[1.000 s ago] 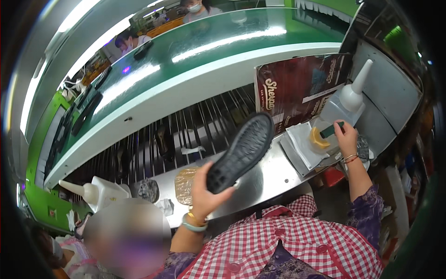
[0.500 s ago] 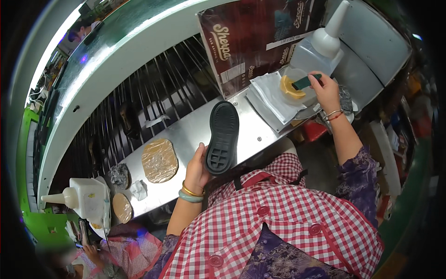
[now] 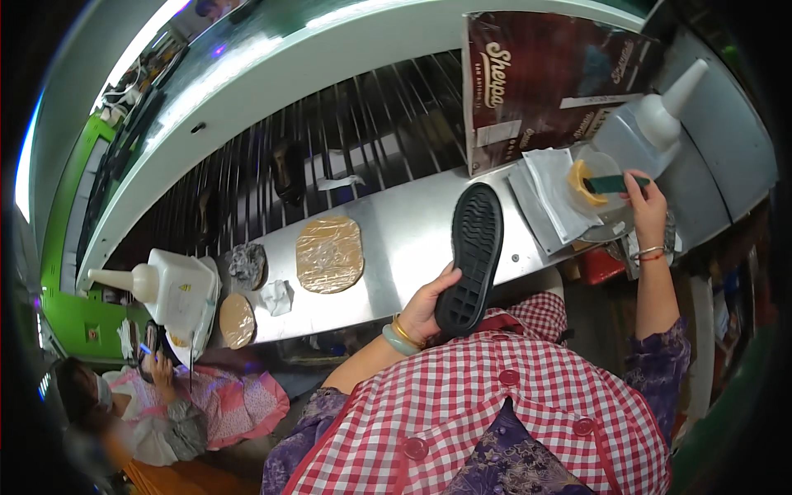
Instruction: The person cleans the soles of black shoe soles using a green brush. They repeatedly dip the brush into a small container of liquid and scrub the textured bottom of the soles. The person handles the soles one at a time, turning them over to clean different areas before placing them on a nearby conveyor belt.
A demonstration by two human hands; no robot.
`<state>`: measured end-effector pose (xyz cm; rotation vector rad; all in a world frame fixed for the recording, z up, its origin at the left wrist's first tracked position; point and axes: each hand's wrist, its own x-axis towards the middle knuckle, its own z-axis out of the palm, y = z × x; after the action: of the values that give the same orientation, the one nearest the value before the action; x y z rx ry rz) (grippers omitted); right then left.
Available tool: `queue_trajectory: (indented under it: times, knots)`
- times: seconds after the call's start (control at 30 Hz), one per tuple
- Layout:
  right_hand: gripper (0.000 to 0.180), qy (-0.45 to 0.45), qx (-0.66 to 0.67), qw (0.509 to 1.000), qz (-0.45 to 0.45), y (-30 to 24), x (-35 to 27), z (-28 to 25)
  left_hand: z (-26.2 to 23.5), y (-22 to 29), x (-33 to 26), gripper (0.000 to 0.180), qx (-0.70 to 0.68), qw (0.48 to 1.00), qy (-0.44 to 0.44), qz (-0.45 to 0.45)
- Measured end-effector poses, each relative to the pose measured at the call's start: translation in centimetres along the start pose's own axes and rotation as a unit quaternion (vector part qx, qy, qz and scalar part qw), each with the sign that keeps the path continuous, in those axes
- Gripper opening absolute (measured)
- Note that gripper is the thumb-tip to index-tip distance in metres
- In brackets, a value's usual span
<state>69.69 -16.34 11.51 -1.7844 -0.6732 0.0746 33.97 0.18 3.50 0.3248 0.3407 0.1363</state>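
In my left hand is a black shoe sole, its grooved and gridded face toward me. My fingers close around its near end, over the bench edge. At the right, my right hand pinches the end of a flat green handle, probably a brush. The handle's other end reaches into a clear plastic cup with a yellow, ring-like mass along its side; the tip in there is hidden. Under the cup lie white sheets. A translucent squeeze bottle with a long spout stands behind it.
A dark red carton stands behind the metal bench. To the left are a plastic-wrapped tan pad, a smaller tan pad, crumpled wrap and a white spout bottle. Dark rods run behind. Another person sits lower left.
The whole view has swung, so the bench and its things sit farther right. The green handle lies more level at the cup. The sole stays in my left hand, tilted more to the right.
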Motion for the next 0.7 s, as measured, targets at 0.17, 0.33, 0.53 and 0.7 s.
queue_trajectory:
  times: [0.17,0.33,0.53,0.7]
  knots:
    - [0.023,0.019,-0.063,0.997,-0.046,0.4,0.5,0.2,0.5,0.5,-0.2,0.063,0.043,0.996,-0.074,0.01]
    - [0.025,0.028,-0.035,0.998,-0.055,-0.1,0.5,0.4,1.3,0.5,0.5,0.055,-0.043,0.994,-0.096,-0.025]
    - [0.022,0.007,-0.048,0.998,-0.05,1.1,1.0,0.2,2.9,2.1,1.1,0.055,0.089,0.989,-0.117,-0.014]
    - [0.022,0.048,-0.027,0.996,-0.063,-1.1,0.8,0.5,6.8,4.3,0.7,0.058,0.165,0.98,-0.109,0.0]
